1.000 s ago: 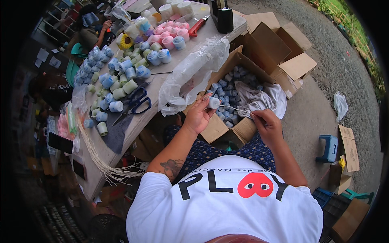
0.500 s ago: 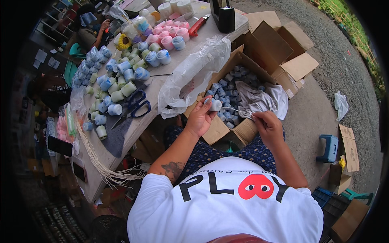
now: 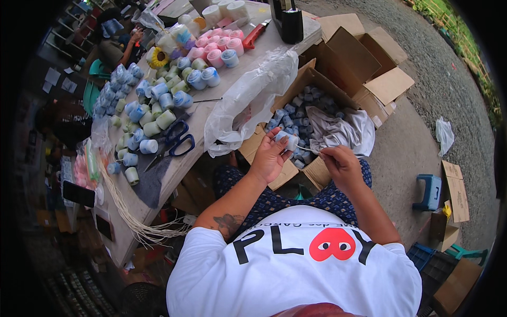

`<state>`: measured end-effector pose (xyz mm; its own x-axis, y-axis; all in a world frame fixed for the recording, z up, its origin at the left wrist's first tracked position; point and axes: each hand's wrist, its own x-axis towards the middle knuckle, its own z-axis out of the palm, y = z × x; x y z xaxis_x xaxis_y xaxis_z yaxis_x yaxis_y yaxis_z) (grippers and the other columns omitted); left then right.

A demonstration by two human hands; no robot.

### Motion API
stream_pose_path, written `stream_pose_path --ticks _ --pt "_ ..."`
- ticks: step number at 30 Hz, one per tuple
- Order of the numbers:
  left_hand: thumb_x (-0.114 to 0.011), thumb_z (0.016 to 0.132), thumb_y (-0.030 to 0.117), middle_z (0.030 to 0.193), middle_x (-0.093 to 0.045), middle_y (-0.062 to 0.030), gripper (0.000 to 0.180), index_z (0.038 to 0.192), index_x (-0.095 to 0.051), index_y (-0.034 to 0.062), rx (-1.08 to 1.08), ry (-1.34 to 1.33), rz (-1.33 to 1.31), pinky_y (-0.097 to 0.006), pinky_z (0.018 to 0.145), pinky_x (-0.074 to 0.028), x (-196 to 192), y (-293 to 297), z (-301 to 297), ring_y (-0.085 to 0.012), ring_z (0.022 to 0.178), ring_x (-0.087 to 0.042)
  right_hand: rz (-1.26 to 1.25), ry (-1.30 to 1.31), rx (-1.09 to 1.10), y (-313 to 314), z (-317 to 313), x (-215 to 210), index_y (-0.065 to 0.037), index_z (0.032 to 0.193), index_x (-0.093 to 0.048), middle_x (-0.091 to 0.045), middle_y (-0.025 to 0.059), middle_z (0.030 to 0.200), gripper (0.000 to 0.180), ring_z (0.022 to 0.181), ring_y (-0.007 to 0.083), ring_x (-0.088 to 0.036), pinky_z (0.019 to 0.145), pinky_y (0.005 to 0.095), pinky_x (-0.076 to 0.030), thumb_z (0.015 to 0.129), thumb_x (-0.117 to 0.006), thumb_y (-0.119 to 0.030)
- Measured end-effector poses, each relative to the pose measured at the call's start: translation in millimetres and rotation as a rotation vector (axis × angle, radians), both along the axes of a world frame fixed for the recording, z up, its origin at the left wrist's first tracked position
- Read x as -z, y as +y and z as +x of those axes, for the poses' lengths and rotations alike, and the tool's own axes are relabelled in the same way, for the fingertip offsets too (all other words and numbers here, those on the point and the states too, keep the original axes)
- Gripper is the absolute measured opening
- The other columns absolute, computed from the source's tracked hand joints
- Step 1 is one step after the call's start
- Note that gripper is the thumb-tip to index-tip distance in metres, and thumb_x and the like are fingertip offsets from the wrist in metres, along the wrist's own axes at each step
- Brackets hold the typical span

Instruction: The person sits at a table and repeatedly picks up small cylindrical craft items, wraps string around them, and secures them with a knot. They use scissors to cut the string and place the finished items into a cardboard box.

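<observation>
My left hand holds a small pale blue thread spool in front of me. My right hand pinches the loose end of a thin thread that runs from the spool. Both hands hover over an open cardboard box that holds several blue spools and a crumpled white cloth.
A long table on my left carries many blue, green and pink spools, blue-handled scissors, a clear plastic bag, a bundle of white cords and a black container. More open boxes stand behind. A blue stool stands on the ground at right.
My left hand has turned the spool slightly and my right hand has drawn the thread end a little to the right. Nothing else has moved.
</observation>
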<state>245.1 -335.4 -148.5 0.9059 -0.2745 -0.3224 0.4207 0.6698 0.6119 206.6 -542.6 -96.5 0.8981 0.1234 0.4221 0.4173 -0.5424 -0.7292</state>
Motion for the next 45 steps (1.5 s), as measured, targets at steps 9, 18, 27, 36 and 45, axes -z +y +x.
stream_pose_path --ticks 9,18,27,36,45 --pt "-0.062 0.087 0.012 0.121 -0.052 -0.0146 0.043 0.124 -0.040 0.0097 -0.002 -0.070 -0.015 -0.031 0.096 -0.042 -18 -24 -3 -0.0206 0.112 -0.052 0.021 0.015 -0.009 6 0 2 -0.005 0.090 -0.063 -0.060 0.0094 0.074 0.015 0.062 0.0237 -0.057 0.057 0.0325 -0.044 0.076 -0.070 -0.008" --pt "-0.061 0.087 0.007 0.119 -0.054 -0.0144 0.040 0.122 -0.042 0.0067 0.044 -0.046 -0.084 -0.029 0.093 -0.044 -23 -20 -2 -0.0202 0.109 -0.054 0.147 0.251 -0.003 8 2 15 -0.002 0.098 -0.063 -0.060 0.0093 0.079 0.022 0.068 0.0170 -0.057 0.061 0.0276 -0.046 0.081 -0.069 -0.014" --pt "-0.061 0.085 0.000 0.121 -0.052 -0.0165 0.041 0.122 -0.044 0.0041 0.007 -0.148 -0.011 -0.030 0.096 -0.043 -19 -21 -9 -0.0211 0.112 -0.052 0.286 0.342 0.005 6 -2 14 0.000 0.089 -0.064 -0.060 0.0081 0.076 0.012 0.067 0.0154 -0.056 0.060 0.0259 -0.043 0.085 -0.064 -0.011" --pt "-0.062 0.084 -0.001 0.120 -0.051 -0.0176 0.043 0.122 -0.043 0.0017 -0.019 -0.210 -0.017 -0.029 0.096 -0.044 -26 -25 -17 -0.0207 0.110 -0.053 0.326 0.366 0.033 10 -5 15 0.000 0.087 -0.064 -0.059 0.0069 0.074 0.012 0.064 0.0128 -0.052 0.058 0.0253 -0.041 0.086 -0.063 -0.012" --pt "-0.063 0.083 -0.001 0.118 -0.053 -0.0172 0.044 0.122 -0.042 0.0016 -0.016 -0.171 -0.025 -0.029 0.096 -0.045 -31 -26 -23 -0.0205 0.110 -0.054 0.282 0.260 0.047 14 -11 11 0.000 0.087 -0.063 -0.059 0.0068 0.072 0.012 0.063 0.0121 -0.052 0.057 0.0248 -0.041 0.085 -0.063 -0.012"
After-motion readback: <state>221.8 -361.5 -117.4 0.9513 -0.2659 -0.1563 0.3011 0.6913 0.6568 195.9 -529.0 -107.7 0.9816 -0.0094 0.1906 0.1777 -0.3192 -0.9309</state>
